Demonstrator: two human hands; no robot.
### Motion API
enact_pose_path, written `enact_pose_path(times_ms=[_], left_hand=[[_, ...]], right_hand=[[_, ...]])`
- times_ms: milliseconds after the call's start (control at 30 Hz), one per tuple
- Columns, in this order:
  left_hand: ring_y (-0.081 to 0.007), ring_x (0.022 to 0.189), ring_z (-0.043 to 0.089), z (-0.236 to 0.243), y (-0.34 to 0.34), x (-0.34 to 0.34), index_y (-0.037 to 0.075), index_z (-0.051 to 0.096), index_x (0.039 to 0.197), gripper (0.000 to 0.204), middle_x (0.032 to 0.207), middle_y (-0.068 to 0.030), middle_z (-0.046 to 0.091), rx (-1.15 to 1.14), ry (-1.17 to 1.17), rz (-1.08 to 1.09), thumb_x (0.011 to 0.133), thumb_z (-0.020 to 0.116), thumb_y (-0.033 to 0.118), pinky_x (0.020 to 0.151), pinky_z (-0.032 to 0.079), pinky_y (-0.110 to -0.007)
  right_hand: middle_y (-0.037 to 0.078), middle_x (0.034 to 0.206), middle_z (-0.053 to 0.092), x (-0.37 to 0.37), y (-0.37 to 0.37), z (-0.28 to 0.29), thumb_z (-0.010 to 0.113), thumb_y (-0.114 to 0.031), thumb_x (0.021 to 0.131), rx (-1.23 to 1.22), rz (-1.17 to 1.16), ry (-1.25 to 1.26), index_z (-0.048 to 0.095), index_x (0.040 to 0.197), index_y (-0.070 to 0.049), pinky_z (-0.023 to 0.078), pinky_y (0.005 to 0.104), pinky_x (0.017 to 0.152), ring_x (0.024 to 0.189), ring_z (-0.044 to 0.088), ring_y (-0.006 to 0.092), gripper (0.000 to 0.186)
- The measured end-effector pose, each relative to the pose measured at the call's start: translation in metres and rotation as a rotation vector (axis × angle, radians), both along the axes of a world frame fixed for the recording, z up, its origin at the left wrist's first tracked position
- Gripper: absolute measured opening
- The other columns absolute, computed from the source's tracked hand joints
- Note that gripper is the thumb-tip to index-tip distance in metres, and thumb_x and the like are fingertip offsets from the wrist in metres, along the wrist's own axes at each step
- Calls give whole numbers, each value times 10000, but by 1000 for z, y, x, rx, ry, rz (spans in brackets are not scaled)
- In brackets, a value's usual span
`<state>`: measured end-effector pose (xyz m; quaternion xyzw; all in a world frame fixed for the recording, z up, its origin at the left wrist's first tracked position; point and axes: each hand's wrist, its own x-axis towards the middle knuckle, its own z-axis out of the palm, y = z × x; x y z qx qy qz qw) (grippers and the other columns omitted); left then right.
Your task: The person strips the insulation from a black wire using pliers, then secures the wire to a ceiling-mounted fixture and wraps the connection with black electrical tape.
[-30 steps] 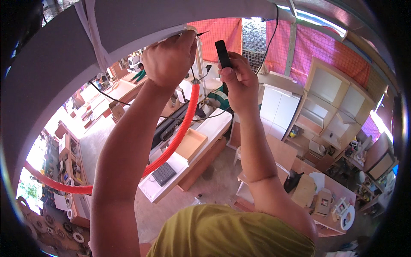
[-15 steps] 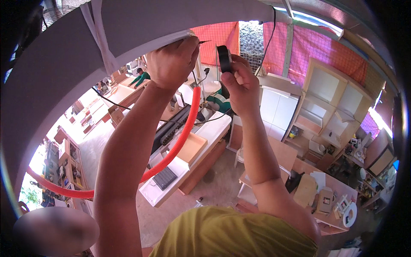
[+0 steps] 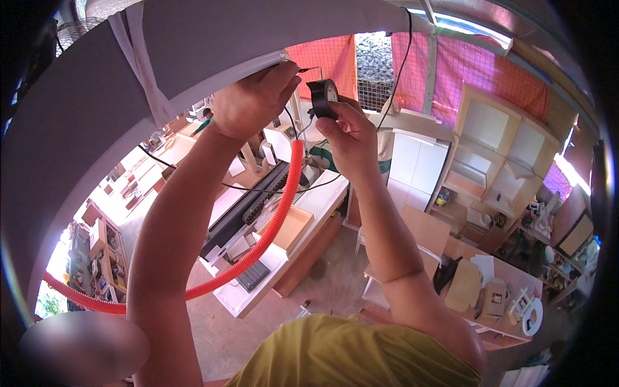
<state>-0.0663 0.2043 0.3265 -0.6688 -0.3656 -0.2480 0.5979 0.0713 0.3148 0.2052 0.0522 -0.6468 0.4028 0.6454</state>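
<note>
Up beside a long grey overhead surface, my left hand is closed, its fingers pinched near the end of a white strip. A thin wire with a dark part pokes out just past those fingertips. My right hand grips a roll of black tape between thumb and fingers, a short way right of and below the wire. A loose tape end seems to lift at the roll's upper left. The left fingers partly hide what they pinch.
An orange corrugated hose curves below my hands. A black cable hangs at the right. Below stands a white-topped counter with a keyboard. Wooden shelving and a cluttered table are at the right. A person in green is far left.
My right hand has brought the tape roll left and slightly down, turning it so its side shows more. My left hand has shifted slightly left and down.
</note>
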Motion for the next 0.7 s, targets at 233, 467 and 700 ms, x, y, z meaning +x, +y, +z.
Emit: enact_pose_path(times_ms=[233, 467, 700], left_hand=[[-261, 703, 704, 2, -7, 0, 86, 725, 1026, 266, 855, -106, 720, -77, 27, 23, 764, 765, 60, 611, 559, -378], [-250, 745, 706, -8, -8, 0, 73, 691, 1077, 334, 888, -91, 719, -34, -5, -14, 763, 799, 106, 664, 562, -369], [-193, 811, 686, -69, -12, 20, 44, 639, 1028, 321, 909, -61, 704, -168, -1149, -189, 807, 833, 172, 776, 530, -328]], right_hand=[[88, 1037, 648, -17, -5, 0, 778, -78, 859, -9, -3, 12, 690, 1117, -2, 499, 312, 830, 913, 612, 179, 283], [74, 1078, 638, -15, -1, -5, 774, -123, 864, -52, 22, 29, 705, 1110, -27, 502, 294, 805, 930, 627, 160, 273], [77, 1174, 653, 2, 9, -16, 780, -187, 882, -37, -36, 3, 716, 1136, -52, 499, 272, 732, 910, 633, 127, 294]])
